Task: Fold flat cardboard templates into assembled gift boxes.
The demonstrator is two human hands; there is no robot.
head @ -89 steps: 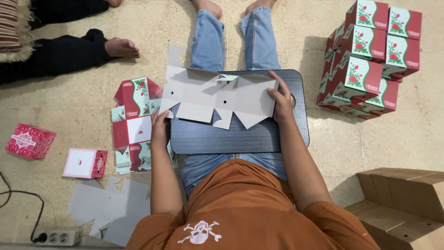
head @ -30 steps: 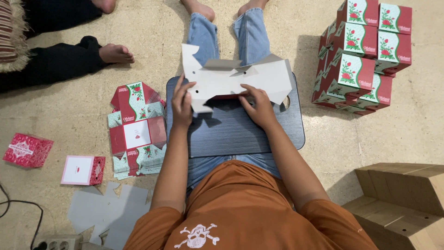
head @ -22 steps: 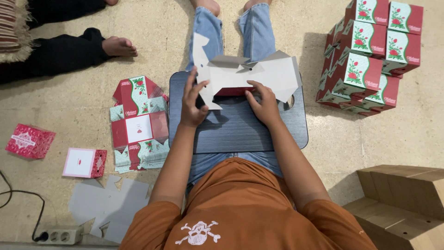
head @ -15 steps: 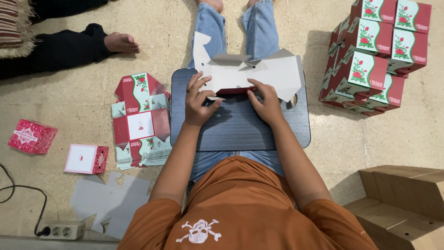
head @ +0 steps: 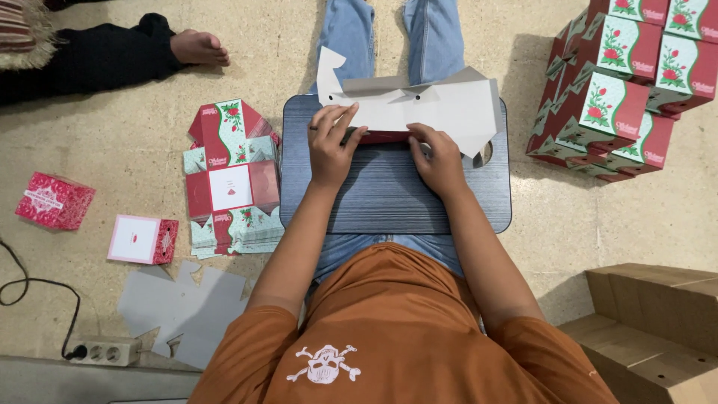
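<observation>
Compared with 3 seconds ago, when the die-cut carton blank (head: 419, 108) lay flat and spread wide across the lap tray, it now stands folded up along a crease at the far edge, its grey inner side facing the camera and a red strip showing along the bottom fold.

Head view: the left hand (head: 333, 146) pinches the blank's lower left edge, fingers curled over the fold and thumb beneath, closed on the card. The right hand (head: 437, 157) presses the same fold further right, fingers (head: 419, 136) bent down onto the red strip, gripping it too. The dark ribbed bench (head: 389, 194), a lap tray, carries the blank across the person's knees.

As thin printed card, the blank likely weighs almost nothing, flexes easily and springs back at unscored places; it probably creases for good if pinched mid-panel. Holding along the scored fold lines looks safest.

Flat printed blanks (head: 228, 179) lie stacked left of the tray; finished boxes (head: 621, 82) pile up on the right.
</observation>
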